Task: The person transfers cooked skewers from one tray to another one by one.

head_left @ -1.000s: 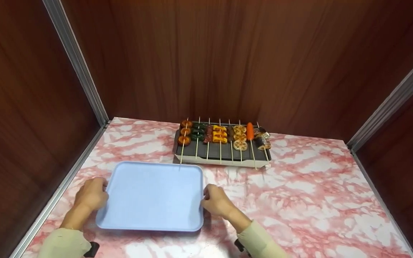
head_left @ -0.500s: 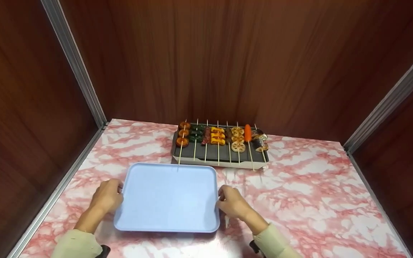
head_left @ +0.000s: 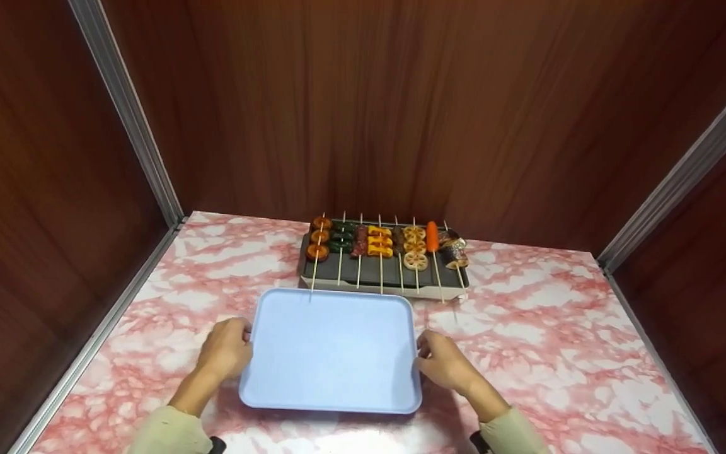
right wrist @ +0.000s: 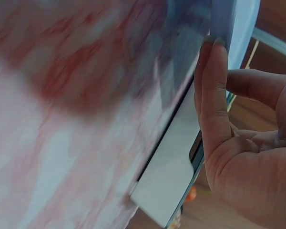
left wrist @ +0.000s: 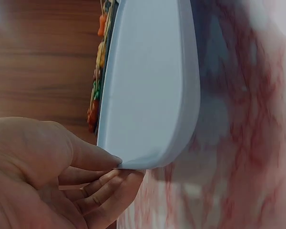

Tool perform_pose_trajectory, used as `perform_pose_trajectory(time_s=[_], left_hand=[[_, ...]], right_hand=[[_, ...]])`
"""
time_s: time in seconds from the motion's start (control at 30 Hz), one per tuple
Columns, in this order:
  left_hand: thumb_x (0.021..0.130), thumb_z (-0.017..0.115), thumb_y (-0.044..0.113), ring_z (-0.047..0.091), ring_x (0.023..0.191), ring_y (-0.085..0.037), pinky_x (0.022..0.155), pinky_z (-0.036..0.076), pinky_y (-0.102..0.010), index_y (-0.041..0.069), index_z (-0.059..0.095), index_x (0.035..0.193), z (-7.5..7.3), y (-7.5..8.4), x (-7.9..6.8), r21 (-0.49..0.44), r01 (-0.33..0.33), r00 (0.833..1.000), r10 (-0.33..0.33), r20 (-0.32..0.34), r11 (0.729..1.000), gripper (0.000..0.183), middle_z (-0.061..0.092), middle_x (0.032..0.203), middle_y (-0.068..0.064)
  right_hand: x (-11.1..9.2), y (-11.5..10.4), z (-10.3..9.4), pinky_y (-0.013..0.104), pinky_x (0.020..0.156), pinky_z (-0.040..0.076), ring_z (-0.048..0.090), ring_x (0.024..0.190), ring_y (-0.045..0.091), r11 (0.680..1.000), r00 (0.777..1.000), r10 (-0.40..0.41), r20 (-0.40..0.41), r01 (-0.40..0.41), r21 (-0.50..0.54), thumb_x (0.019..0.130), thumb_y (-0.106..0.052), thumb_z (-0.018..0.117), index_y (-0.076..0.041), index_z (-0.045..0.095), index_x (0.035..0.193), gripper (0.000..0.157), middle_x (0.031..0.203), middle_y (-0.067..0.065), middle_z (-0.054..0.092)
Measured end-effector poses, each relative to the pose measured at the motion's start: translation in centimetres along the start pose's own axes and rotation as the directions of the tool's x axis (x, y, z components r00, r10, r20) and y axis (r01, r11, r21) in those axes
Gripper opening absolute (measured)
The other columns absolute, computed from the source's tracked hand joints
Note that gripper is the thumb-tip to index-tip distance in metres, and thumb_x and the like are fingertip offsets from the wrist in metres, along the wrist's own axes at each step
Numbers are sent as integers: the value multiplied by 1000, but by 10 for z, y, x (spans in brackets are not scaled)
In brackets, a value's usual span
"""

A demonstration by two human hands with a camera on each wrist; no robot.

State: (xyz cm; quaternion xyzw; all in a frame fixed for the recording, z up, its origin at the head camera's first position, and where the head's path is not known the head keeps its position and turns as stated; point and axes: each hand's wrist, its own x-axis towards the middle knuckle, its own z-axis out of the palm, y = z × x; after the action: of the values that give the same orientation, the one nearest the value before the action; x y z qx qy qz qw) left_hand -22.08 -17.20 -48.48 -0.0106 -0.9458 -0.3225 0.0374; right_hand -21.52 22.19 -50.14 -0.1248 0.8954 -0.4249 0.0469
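Note:
A light blue rectangular tray with a low raised rim lies between my two hands, bare on top. My left hand pinches its left side; in the left wrist view the thumb is on the rim and the fingers are underneath. On the opposite side my right hand holds the rim, its fingers beneath the tray and the thumb at the edge. The underside and a shadow on the table show in the right wrist view, so the tray is raised.
Behind the tray stands a dark grill plate on a pale base, bearing several skewers, among them lotus root slices and an orange sausage-like piece. The table is red-and-white marbled. Brown wood-grain panels enclose it.
Both hands have carried the tray steadily to the right, from left of the grill to in front of it. Their grip looks the same, and the skewers stay in place.

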Motion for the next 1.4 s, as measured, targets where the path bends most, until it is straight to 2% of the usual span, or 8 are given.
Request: perform_pose_trajectory(time_s=[0.17,0.4,0.53,0.73,0.97,1.13,1.4], left_hand=[[78,60,-8,57,71,-23,64,49,-41,3,66,81,14,10,-1,-24,-9,1000,9,2,1000,14,60,75,-7],[75,61,-10,56,68,-20,63,48,-39,4,66,78,35,26,0,-66,-63,998,62,-26,996,15,60,72,-4],[76,61,-9,57,69,-19,63,49,-39,5,68,78,46,36,1,-83,-70,997,68,-26,994,16,61,73,-4],[77,60,-9,51,64,-18,56,43,-36,7,61,71,59,49,3,-61,-71,997,70,-14,996,17,53,68,0],[78,61,-9,53,65,-22,56,43,-38,8,56,70,73,54,4,-42,-56,998,57,7,998,20,52,70,-3],[79,62,-7,56,68,-24,58,47,-41,8,58,72,81,56,4,-33,-54,999,54,3,998,17,54,72,-3],[79,61,-9,53,66,-22,56,45,-39,8,56,69,92,56,5,-49,-60,998,60,1,997,20,53,70,-3]], right_hand=[[-9,11,-12,32,47,54,59,58,17,1000,1000,8,6,-8,-1,79,9,60,7,57,95,16,75,7,61],[-19,24,-34,31,51,55,59,68,19,999,1000,18,-17,-18,-29,79,8,62,7,58,94,15,76,8,62],[-24,33,-43,30,53,55,59,68,19,999,999,36,-16,-37,-38,80,8,62,7,57,95,16,76,8,62],[-30,45,-52,32,51,55,60,66,20,998,999,54,-1,-54,-36,81,9,63,7,58,96,16,76,9,63],[-32,53,-56,42,50,58,63,64,25,994,994,112,8,-112,-12,83,9,60,8,56,98,15,78,12,62],[-34,59,-58,35,48,56,60,61,21,992,993,115,-11,-116,-55,83,9,60,7,56,97,16,77,11,63],[-33,66,-59,30,52,53,60,65,18,986,992,118,-42,-122,-113,80,9,61,4,58,95,15,77,8,63]])
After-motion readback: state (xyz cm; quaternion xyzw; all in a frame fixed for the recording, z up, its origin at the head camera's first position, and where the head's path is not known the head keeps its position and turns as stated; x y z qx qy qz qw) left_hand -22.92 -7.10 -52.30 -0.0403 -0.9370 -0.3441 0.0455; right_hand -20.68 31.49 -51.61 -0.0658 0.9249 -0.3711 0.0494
